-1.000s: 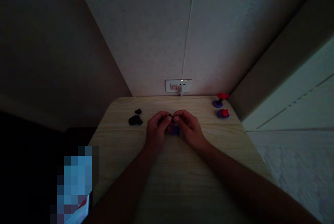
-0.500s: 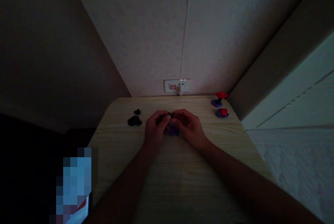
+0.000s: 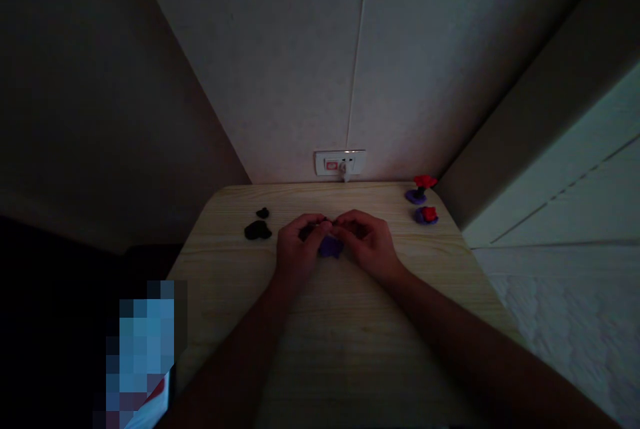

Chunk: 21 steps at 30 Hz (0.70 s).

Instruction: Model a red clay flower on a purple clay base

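Note:
My left hand and my right hand meet over the middle of the table, thumbs and fingers pinched together. Between the fingertips is a small piece of black modelling clay, now mostly hidden by the fingers. Just under the thumbs lies a purple clay piece, its far edge covered by my hands. Left of my hands rest a larger flat lump of black clay and a smaller black lump. At the far right stands a red clay flower on a dark stem and purple base, with a red-and-purple clay piece nearer to me.
The pale wooden table has rounded far corners and meets the wall. Low on the wall sits a socket plate with a plug in it. A lit, blurred-out screen is at the lower left. White quilted fabric lies right of the table.
Both hands stay in place with small finger movements. The black clay tip that showed between the fingertips is now covered, and the purple piece shows differently beneath the thumbs.

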Tool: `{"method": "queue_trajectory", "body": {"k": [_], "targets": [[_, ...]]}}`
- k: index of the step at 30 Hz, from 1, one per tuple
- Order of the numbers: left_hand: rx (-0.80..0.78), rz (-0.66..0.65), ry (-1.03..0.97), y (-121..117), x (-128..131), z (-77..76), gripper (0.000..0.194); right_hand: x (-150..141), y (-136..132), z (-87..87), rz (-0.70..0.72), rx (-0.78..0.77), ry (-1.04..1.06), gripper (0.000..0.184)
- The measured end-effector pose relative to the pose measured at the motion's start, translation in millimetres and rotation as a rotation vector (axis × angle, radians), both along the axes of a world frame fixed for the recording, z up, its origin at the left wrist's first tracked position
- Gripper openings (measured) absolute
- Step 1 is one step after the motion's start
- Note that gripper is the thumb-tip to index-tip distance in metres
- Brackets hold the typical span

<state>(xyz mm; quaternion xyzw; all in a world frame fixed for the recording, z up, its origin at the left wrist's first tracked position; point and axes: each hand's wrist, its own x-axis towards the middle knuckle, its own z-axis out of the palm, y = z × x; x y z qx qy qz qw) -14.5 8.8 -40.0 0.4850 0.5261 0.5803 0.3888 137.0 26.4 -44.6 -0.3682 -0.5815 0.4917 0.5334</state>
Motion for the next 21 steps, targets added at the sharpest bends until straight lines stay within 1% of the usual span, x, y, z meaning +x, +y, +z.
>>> {"method": "queue_trajectory", "body": {"k": [4, 8, 13, 21], "targets": [[-0.016, 0.009, -0.042, -0.8, 2.8, 1.7, 0.02, -3.1, -0.5, 1.2, 0.02, -0.083, 0.047, 0.028], [-0.029, -0.005, -0.136, -0.8, 4.4, 0.6, 0.022, -5.7, 0.6, -0.3, 0.032, -0.12, 0.078, 0.031], [-0.013, -0.024, -0.193, 1.3, 1.7, -2.4, 0.024, -4.4, 1.6, 0.5, 0.034, -0.115, 0.105, 0.03], [-0.008, -0.066, -0.156, 0.8, 3.0, -3.4, 0.03, -1.9, 5.3, -1.8, -0.012, -0.073, 0.091, 0.027]]}}
